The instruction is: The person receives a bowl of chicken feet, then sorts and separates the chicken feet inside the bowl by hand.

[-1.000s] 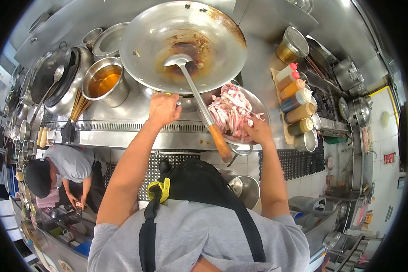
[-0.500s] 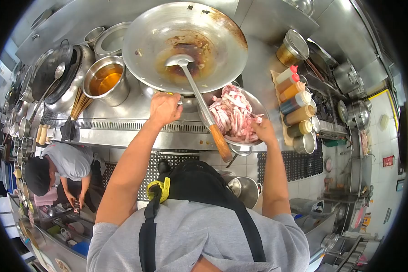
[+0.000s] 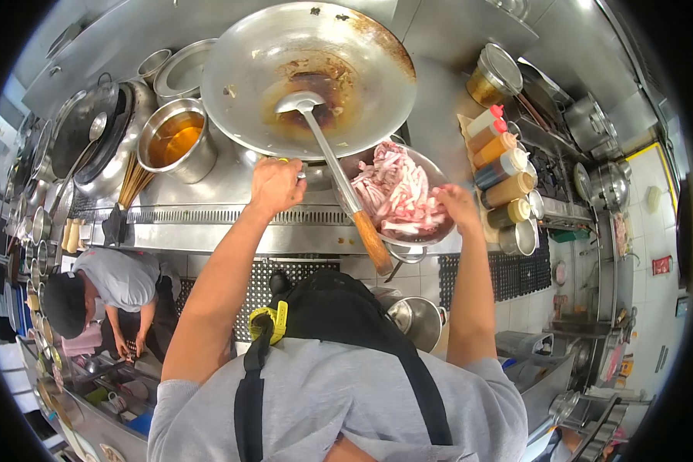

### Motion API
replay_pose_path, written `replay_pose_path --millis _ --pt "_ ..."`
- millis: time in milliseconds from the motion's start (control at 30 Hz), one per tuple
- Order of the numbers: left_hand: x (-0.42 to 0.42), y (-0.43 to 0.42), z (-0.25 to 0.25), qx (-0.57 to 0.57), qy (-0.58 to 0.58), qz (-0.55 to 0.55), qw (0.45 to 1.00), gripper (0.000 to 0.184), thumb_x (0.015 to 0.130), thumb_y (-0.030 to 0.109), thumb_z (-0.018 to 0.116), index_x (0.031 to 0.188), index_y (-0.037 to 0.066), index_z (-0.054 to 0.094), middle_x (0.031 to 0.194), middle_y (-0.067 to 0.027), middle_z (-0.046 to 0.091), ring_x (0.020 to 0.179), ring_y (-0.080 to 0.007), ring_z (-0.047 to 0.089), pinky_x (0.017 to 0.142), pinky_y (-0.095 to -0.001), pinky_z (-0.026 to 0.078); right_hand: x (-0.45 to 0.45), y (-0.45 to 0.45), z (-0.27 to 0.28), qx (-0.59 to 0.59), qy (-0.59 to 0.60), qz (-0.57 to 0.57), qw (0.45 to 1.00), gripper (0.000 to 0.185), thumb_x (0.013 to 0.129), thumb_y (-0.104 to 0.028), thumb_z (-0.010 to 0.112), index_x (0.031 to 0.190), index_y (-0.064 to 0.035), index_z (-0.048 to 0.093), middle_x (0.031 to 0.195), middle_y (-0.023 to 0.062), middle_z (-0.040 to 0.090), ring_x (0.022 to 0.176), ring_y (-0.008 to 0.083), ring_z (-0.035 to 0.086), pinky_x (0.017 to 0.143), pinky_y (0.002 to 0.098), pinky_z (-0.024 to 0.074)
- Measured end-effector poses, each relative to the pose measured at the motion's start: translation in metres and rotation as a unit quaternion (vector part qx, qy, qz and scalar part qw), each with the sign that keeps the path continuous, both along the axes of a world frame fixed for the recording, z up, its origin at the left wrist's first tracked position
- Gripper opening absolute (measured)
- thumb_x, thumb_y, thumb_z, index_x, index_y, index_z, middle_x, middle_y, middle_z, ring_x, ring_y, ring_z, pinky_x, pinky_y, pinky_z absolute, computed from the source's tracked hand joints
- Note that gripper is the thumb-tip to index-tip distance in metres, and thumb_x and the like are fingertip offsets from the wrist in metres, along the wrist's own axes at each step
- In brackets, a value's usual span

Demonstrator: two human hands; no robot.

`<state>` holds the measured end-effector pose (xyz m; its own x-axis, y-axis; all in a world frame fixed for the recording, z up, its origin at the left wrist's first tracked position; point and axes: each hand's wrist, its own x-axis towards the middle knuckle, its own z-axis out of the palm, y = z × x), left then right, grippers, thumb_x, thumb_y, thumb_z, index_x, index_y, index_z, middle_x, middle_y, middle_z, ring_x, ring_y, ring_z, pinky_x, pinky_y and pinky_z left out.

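My left hand (image 3: 278, 187) is closed at the near edge of a large wok (image 3: 235, 61), round what looks like its metal handle; a short metal end shows beside the fist. Brown liquid lies in the wok's bottom. A long ladle (image 3: 325, 138) rests with its head in the wok, its wooden handle jutting over the counter's front edge. Pale pink strips of raw meat (image 3: 396, 185) fill a metal bowl (image 3: 437, 165) to the right. At the bowl's right side, my right hand (image 3: 460, 206) has its fingers bent together on the outer meat strips; its grip is partly hidden.
Left stands a metal pot (image 3: 202, 150) of amber liquid. Several squeeze bottles (image 3: 508, 165) line the right side, with a lidded container (image 3: 494, 75) behind. A co-worker (image 3: 119, 281) bends over at the lower left. A pot (image 3: 420, 327) sits low by my apron.
My right hand has risen slightly from the bowl's right side, and the meat strips under it lie differently. My left hand stays at the wok's edge. The view has shifted slightly.
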<state>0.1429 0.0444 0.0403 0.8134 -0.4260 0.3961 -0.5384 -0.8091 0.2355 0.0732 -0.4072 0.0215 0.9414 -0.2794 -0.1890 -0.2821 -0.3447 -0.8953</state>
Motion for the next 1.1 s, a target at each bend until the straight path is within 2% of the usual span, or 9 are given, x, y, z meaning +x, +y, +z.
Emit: replay_pose_path --millis 200,300,400,500,633,800,900,1000,1100 --pt "-0.003 0.001 0.005 -0.010 -0.010 -0.001 1.000 0.019 0.075 0.024 0.073 0.080 0.009 0.064 0.071 -0.0138 0.067 0.072 -0.0348 0.066 0.075 -0.0468 0.049 0.006 0.025 0.030 -0.238 -0.058 -0.043 0.969 0.044 0.093 -0.038 0.069 0.112 0.0014 0.072 0.089 0.0163 0.075 0.086 0.0215 0.072 0.074 0.0334 0.0545" --pt "-0.005 -0.001 0.005 -0.020 -0.009 0.004 1.000 0.018 0.073 0.022 0.074 0.078 0.008 0.064 0.069 -0.0139 0.066 0.071 -0.0348 0.066 0.075 -0.0463 0.048 0.000 0.056 0.050 -0.174 0.012 0.003 0.985 0.047 0.090 -0.040 0.073 0.101 0.0057 0.070 0.086 0.0163 0.074 0.080 0.0235 0.073 0.071 0.0360 0.0562" --pt "-0.002 0.002 0.004 -0.017 -0.011 -0.003 1.000 0.017 0.075 0.024 0.073 0.080 0.010 0.064 0.072 -0.0129 0.067 0.071 -0.0349 0.066 0.072 -0.0469 0.049 -0.003 0.083 0.041 -0.408 0.051 0.092 0.907 0.059 0.084 -0.049 0.075 0.110 0.0036 0.066 0.098 0.0231 0.074 0.093 0.0355 0.073 0.083 0.0447 0.0559" --pt "-0.002 -0.001 0.002 -0.020 -0.018 -0.002 1.000 0.017 0.074 0.022 0.074 0.078 0.009 0.064 0.069 -0.0127 0.066 0.070 -0.0344 0.066 0.073 -0.0460 0.049 -0.013 0.117 0.033 -0.484 0.127 0.111 0.859 0.076 0.076 -0.056 0.079 0.121 0.0015 0.058 0.109 0.0273 0.071 0.107 0.0421 0.068 0.094 0.0488 0.0522" --pt "-0.002 0.000 0.003 -0.008 -0.005 -0.001 1.000 0.017 0.076 0.024 0.073 0.081 0.011 0.064 0.074 -0.0122 0.067 0.073 -0.0346 0.066 0.073 -0.0474 0.050 -0.010 0.112 0.025 -0.477 0.163 0.141 0.852 0.107 0.075 -0.060 0.074 0.156 -0.0047 0.029 0.126 0.0227 0.066 0.115 0.0422 0.065 0.102 0.0491 0.0507" --pt "-0.002 0.000 0.003 0.000 0.003 0.003 1.000 0.017 0.076 0.025 0.073 0.082 0.010 0.065 0.074 -0.0124 0.067 0.073 -0.0346 0.066 0.074 -0.0470 0.050 -0.004 0.095 0.029 -0.408 0.184 0.189 0.874 0.109 0.075 -0.057 0.074 0.157 -0.0037 0.026 0.128 0.0241 0.065 0.119 0.0418 0.063 0.104 0.0495 0.0486" --pt "-0.002 0.000 0.005 -0.005 0.009 0.002 1.000 0.018 0.077 0.025 0.072 0.082 0.010 0.065 0.074 -0.0127 0.067 0.074 -0.0348 0.066 0.074 -0.0470 0.050 -0.003 0.098 0.032 -0.415 0.161 0.176 0.878 0.113 0.068 -0.052 0.084 0.151 0.0054 0.035 0.119 0.0269 0.068 0.113 0.0416 0.066 0.099 0.0448 0.0511" --pt "-0.003 0.000 0.006 -0.005 0.002 0.003 1.000 0.018 0.077 0.026 0.072 0.083 0.010 0.065 0.074 -0.0128 0.067 0.075 -0.0349 0.067 0.074 -0.0472 0.050 -0.015 0.109 0.005 -0.606 0.042 0.121 0.785 0.109 0.077 -0.051 0.075 0.157 -0.0003 0.022 0.128 0.0247 0.064 0.121 0.0407 0.062 0.106 0.0472 0.0479" --pt "-0.003 -0.001 0.003 -0.017 -0.012 0.002 1.000 0.018 0.074 0.023 0.074 0.079 0.009 0.063 0.070 -0.0134 0.066 0.072 -0.0347 0.066 0.074 -0.0469 0.049 -0.008 0.108 0.030 -0.473 0.189 0.180 0.841 0.117 0.067 -0.050 0.081 0.155 0.0057 0.028 0.132 0.0286 0.061 0.124 0.0415 0.060 0.107 0.0444 0.0460"
